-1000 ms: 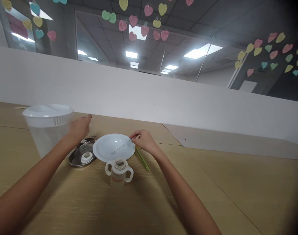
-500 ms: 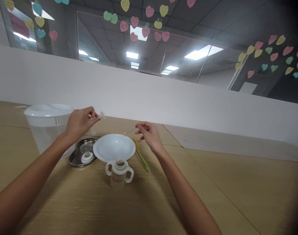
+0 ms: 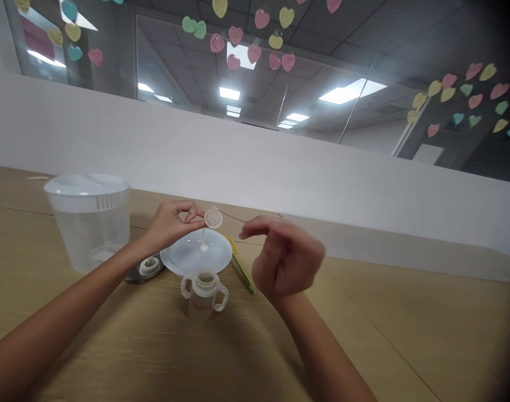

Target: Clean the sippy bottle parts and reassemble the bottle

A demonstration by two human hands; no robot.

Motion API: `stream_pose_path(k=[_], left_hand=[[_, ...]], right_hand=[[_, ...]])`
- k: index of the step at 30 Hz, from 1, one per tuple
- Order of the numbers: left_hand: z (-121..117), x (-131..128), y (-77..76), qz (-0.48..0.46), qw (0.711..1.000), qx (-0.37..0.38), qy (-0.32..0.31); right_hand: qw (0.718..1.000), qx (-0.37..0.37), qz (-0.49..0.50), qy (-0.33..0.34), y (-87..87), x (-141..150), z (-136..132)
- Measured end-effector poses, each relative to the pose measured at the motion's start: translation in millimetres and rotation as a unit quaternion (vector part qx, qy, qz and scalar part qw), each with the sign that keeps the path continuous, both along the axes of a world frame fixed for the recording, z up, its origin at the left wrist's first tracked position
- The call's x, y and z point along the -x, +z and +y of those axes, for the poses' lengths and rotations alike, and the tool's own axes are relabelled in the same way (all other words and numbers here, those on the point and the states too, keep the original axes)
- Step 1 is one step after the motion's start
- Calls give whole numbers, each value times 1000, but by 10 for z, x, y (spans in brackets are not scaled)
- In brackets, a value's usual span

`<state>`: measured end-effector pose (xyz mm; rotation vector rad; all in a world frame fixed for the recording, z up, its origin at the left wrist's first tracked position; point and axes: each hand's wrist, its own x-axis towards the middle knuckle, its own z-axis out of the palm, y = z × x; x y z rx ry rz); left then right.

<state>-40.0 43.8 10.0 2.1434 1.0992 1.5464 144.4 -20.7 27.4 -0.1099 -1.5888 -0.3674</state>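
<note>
My left hand [image 3: 171, 223] pinches a translucent straw nipple [image 3: 213, 218] by its round base. A thin tube with a white end hangs below it over the white bowl [image 3: 177, 258]. My right hand [image 3: 286, 259] is closed on a thin stick [image 3: 232, 216], whose far tip meets the nipple's upper edge; whether it goes inside, I cannot tell. In front of the bowl, an uncapped baby bottle [image 3: 201, 307] with two handles stands upright. A white collar ring [image 3: 149, 266] lies on a steel tray [image 3: 133, 274], partly hidden by my left forearm.
To the left stands a large translucent lidded bucket [image 3: 89, 223]. A green-handled brush [image 3: 243, 272] with a yellow head lies right of the bowl. Behind the table runs a low white wall [image 3: 187, 151], with glass above it bearing heart-shaped notes.
My left hand has moved right with the nipple, from beside the bucket to over the bowl. My right hand has turned and come nearer, bringing the stick's tip up to the nipple.
</note>
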Motion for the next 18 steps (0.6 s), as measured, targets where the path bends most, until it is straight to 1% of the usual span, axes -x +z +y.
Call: stream_pose_path(k=[2, 5, 7, 9, 11, 13, 14, 16, 18], left_hand=[[5, -14, -27, -5, 1000, 8, -19], [1, -28, -46, 1, 999, -2, -34], [-20, -39, -40, 12, 999, -14, -33], [-49, -50, -26, 27, 999, -20, -31], [-70, -56, -13, 44, 998, -28, -28], [-67, -53, -11, 63, 997, -39, -20], [-55, -48, -15, 70, 997, -42, -14], [-13, -36, -32, 79, 996, -39, -7], [36, -28, -58, 81, 996, -27, -13]], right_hand=[[999, 35, 25, 22, -20, 26, 46], [989, 111, 72, 66, -30, 52, 123], [980, 170, 63, 84, -37, 53, 172], [971, 223, 33, 85, -52, 45, 225], [964, 253, 14, 77, -69, 35, 271], [966, 249, 22, 66, -74, 24, 290], [970, 235, 34, 60, -67, 16, 283], [980, 182, 69, 51, -32, -4, 233], [987, 106, 106, 52, 19, -25, 154]])
